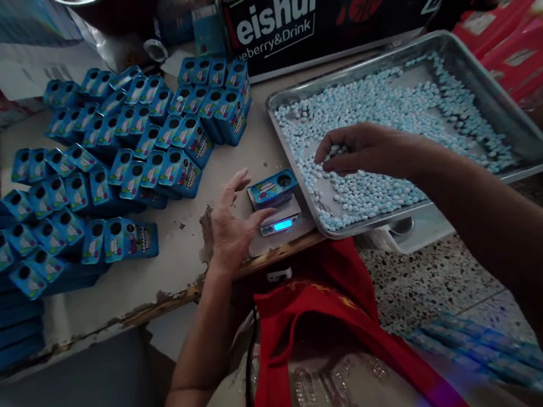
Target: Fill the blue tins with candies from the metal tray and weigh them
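Note:
A small blue box with a round hole lies on a small scale whose display glows blue. My left hand is beside the box and scale, its thumb and fingers spread apart around their left side, holding nothing. Over the left part of a metal tray my right hand is bent down with thumb and fingertips curled toward each other. Small pale blue and white candies cover much of the tray. What the right fingertips hold, if anything, is too small to tell.
Many blue boxes stand in rows across the table at the left. Behind the tray is a black carton with white lettering. Red packages lie at the right. A white container shows below the tray's front edge.

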The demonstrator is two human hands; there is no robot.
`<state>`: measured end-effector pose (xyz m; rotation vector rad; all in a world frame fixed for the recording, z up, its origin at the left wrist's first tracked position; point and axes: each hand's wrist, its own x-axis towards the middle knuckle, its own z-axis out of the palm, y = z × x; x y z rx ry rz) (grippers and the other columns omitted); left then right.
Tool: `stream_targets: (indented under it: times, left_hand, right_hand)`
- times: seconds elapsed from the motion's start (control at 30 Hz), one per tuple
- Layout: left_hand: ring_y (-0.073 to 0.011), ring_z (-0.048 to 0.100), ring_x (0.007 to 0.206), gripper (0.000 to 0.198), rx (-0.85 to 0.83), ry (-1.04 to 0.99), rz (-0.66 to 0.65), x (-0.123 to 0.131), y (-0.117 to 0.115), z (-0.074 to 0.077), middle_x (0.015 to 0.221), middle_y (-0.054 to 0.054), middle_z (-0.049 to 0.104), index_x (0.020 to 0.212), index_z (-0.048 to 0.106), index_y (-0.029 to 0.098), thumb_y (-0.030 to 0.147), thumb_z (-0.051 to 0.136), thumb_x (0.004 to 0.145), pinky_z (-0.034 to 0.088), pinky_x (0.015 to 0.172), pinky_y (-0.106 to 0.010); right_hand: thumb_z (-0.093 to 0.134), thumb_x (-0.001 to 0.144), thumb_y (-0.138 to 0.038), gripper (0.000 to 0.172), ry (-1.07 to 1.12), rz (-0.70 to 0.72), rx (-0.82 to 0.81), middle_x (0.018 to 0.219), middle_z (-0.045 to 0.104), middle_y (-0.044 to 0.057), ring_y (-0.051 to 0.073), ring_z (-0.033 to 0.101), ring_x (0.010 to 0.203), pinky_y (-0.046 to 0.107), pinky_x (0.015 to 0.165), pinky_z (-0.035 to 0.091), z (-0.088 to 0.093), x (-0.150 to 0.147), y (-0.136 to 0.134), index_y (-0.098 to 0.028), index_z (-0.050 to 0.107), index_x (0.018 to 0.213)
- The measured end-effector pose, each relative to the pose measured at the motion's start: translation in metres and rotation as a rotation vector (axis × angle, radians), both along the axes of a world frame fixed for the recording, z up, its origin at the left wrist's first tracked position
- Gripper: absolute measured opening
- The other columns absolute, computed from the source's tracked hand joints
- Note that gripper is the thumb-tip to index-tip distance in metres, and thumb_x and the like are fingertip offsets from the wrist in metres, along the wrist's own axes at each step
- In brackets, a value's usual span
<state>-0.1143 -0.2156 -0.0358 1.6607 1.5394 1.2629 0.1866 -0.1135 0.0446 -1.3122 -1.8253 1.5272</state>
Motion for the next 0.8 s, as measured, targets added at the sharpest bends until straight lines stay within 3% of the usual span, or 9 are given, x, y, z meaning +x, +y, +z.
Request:
stream_targets:
  times: [0.13, 0.27, 0.4, 0.57, 0.63, 0.8]
  left_hand:
    - [-0.0275, 0.077, 0.125, 0.047, -0.041, 0.0, 0.12, -0.04, -0.024, 0.011, 0.134, -0.009, 0.079, 0.132, 0.078, 0.026, 0.037, 0.095, 0.09, 0.062, 0.115, -0.045]
    - [-0.0266, 0.077, 0.123, 0.05, -0.052, -0.057, 0.226, -0.063, -0.043, 0.02, 0.134, -0.009, 0.079, 0.132, 0.077, 0.027, 0.047, 0.095, 0.09, 0.063, 0.114, -0.044]
    - [-0.0273, 0.077, 0.121, 0.054, -0.053, -0.071, 0.221, -0.07, -0.051, 0.028, 0.135, -0.008, 0.077, 0.134, 0.075, 0.031, 0.056, 0.094, 0.09, 0.064, 0.113, -0.047]
    - [-0.0259, 0.077, 0.118, 0.056, -0.065, -0.079, 0.172, -0.076, -0.046, 0.029, 0.137, -0.008, 0.076, 0.138, 0.072, 0.03, 0.051, 0.093, 0.09, 0.066, 0.11, -0.045]
    - [-0.0257, 0.077, 0.118, 0.056, -0.072, -0.074, 0.165, -0.077, -0.043, 0.028, 0.137, -0.008, 0.076, 0.139, 0.071, 0.031, 0.048, 0.093, 0.09, 0.067, 0.109, -0.045]
    - [-0.0247, 0.077, 0.115, 0.06, -0.086, -0.09, 0.146, -0.076, -0.037, 0.025, 0.139, -0.009, 0.075, 0.141, 0.069, 0.03, 0.042, 0.094, 0.088, 0.068, 0.105, -0.042]
  right_hand:
    - [0.093, 0.082, -0.023, 0.013, -0.079, 0.086, 0.089, 0.062, 0.06, -0.005, 0.014, 0.055, 0.064, 0.03, 0.065, 0.044, 0.026, -0.026, -0.002, -0.025, 0.081, 0.086]
    - [0.088, 0.084, -0.021, 0.008, -0.161, 0.177, 0.177, 0.063, 0.063, -0.006, 0.012, 0.056, 0.065, 0.029, 0.067, 0.043, 0.038, -0.049, -0.002, -0.024, 0.081, 0.087]
    - [0.085, 0.086, -0.023, 0.004, -0.143, 0.19, 0.127, 0.06, 0.063, -0.006, 0.011, 0.052, 0.059, 0.028, 0.06, 0.04, 0.035, -0.057, -0.004, -0.025, 0.082, 0.089]
    - [0.093, 0.082, -0.02, 0.016, -0.004, -0.074, -0.007, 0.063, 0.061, -0.006, 0.013, 0.057, 0.062, 0.028, 0.06, 0.044, 0.027, -0.054, -0.011, -0.024, 0.079, 0.087]
    - [0.096, 0.079, -0.019, 0.02, 0.025, -0.114, -0.02, 0.063, 0.061, -0.006, 0.013, 0.057, 0.062, 0.028, 0.06, 0.045, 0.027, -0.051, -0.013, -0.023, 0.078, 0.086]
    - [0.089, 0.087, -0.029, 0.009, -0.14, 0.066, 0.151, 0.059, 0.06, -0.005, 0.013, 0.052, 0.057, 0.029, 0.057, 0.04, 0.038, -0.052, -0.012, -0.025, 0.081, 0.088]
